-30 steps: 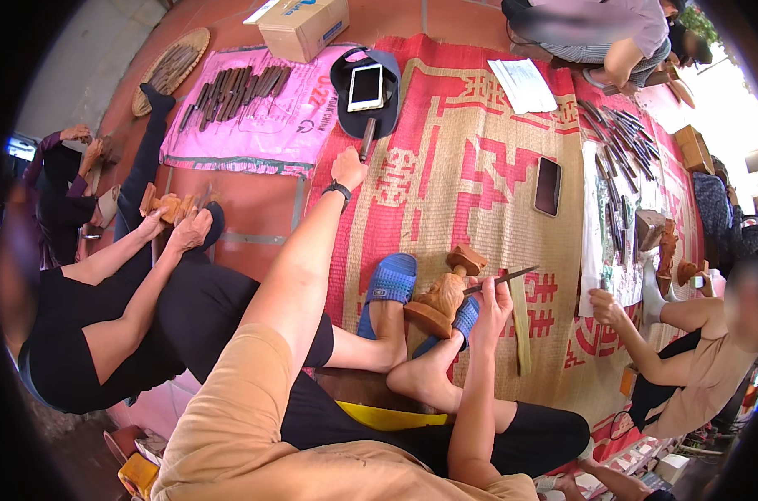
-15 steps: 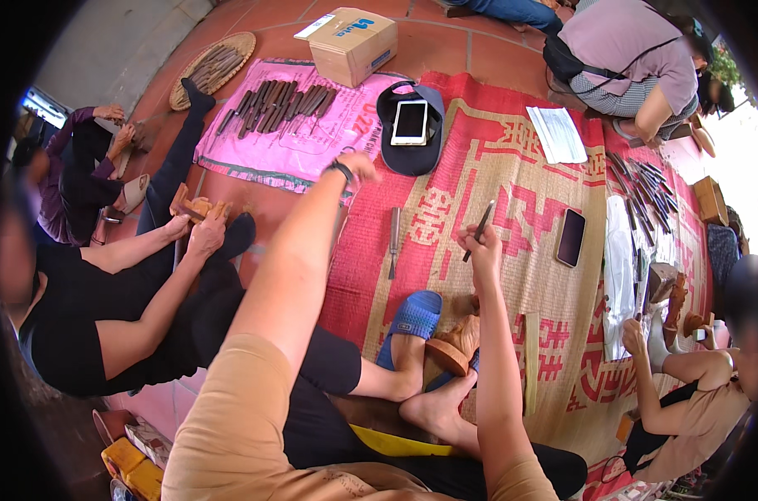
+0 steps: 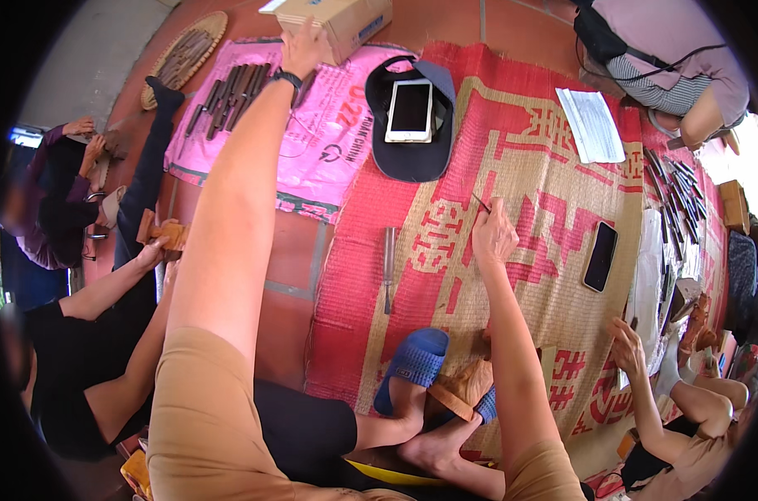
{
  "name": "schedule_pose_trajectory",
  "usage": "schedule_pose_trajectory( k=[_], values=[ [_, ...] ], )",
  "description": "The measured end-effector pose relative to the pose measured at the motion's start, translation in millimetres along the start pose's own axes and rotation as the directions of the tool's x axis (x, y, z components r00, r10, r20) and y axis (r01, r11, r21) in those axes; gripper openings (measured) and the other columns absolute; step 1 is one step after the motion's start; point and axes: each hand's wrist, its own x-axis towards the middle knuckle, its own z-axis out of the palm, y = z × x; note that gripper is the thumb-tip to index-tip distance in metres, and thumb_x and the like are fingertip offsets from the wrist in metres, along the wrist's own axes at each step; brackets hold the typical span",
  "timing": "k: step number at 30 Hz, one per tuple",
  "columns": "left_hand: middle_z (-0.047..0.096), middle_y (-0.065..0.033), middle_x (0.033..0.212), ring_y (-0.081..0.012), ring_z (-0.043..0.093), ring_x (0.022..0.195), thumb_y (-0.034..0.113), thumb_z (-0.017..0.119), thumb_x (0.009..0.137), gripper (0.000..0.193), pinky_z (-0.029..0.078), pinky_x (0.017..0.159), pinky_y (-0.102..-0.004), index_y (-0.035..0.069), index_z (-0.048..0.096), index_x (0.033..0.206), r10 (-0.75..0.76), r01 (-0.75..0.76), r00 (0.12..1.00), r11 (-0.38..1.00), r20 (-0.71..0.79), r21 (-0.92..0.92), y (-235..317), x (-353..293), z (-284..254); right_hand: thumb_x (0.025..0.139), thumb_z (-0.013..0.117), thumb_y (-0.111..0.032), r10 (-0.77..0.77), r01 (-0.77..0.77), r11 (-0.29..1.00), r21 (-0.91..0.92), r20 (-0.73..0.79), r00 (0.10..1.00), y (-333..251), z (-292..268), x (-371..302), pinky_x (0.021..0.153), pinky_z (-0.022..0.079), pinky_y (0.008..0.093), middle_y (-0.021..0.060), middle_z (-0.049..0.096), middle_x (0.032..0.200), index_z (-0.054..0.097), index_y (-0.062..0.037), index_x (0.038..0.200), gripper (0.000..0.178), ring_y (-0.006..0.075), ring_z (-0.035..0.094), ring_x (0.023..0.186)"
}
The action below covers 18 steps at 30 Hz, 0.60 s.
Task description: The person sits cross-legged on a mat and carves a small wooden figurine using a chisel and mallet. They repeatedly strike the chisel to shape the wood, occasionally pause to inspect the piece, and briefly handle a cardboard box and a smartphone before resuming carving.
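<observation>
My left hand (image 3: 304,50) is stretched far forward, fingers apart, at the near side of a cardboard box (image 3: 354,21). Whether the fingertips touch the box I cannot tell. My right hand (image 3: 495,234) is closed on a slim dark carving tool (image 3: 481,203), whose thin end points up and forward; the hand hides the rest. A chisel (image 3: 389,267) lies on the red and tan woven mat (image 3: 354,292) between my arms. Near my feet, beside a blue slipper (image 3: 412,365), stands a carved wooden piece (image 3: 467,387), partly covered by my right forearm.
Several carving tools (image 3: 229,98) lie on a pink sack (image 3: 312,163). A dark cap (image 3: 412,160) holds a white phone (image 3: 410,113). A black phone (image 3: 600,257) and white paper (image 3: 590,125) rest on the mat. People sit on both sides; more tools (image 3: 675,196) lie at right.
My left hand has reached forward from beside the cap to the box, its fingers spreading. My right hand has turned, hiding more of the tool. The whole view has shifted slightly.
</observation>
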Motion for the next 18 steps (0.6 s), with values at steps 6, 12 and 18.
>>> schedule_pose_trajectory(
  k=[6, 12, 18],
  values=[
    [0.063, -0.0254, 0.112, -0.0428, 0.051, 0.113, 0.039, 0.05, 0.092, 0.05, 0.028, 0.105, -0.0496, 0.012, 0.051, 0.134, -0.027, 0.027, 1.0, 1.0, 0.005, -0.01, -79, 67, 59, 0.087, 0.055, -0.013, -0.053, 0.053, 0.999, -0.003, 0.037, 0.998, -12, 6, 2, 0.057, 0.052, 0.0379, 0.0093, 0.068, 0.086, 0.054, -0.007, 0.098, 0.013, 0.0265, 0.067, 0.068],
    [0.051, -0.0187, 0.114, -0.0402, 0.042, 0.114, 0.032, 0.055, 0.089, 0.036, 0.033, 0.098, -0.0543, 0.012, 0.054, 0.118, 0.09, -0.09, 0.996, 0.986, 0.003, 0.141, 22, 10, 70, 0.087, 0.055, -0.013, -0.005, 0.006, 0.998, -0.069, 0.009, 1.0, 4, 5, 5, 0.056, 0.052, 0.0376, 0.0095, 0.069, 0.087, 0.054, -0.0072, 0.099, 0.013, 0.026, 0.067, 0.068],
    [0.058, -0.0135, 0.083, -0.0336, 0.052, 0.092, 0.031, 0.07, 0.08, 0.026, 0.043, 0.078, -0.0417, 0.006, 0.07, 0.085, 0.416, -0.416, 0.907, 0.909, -0.064, 0.014, 83, -68, 23, 0.087, 0.054, -0.012, 0.032, -0.027, 0.998, -0.056, 0.085, 0.996, -5, 1, 6, 0.058, 0.052, 0.0384, 0.01, 0.069, 0.087, 0.054, -0.0066, 0.1, 0.014, 0.0265, 0.067, 0.069]
  ],
)
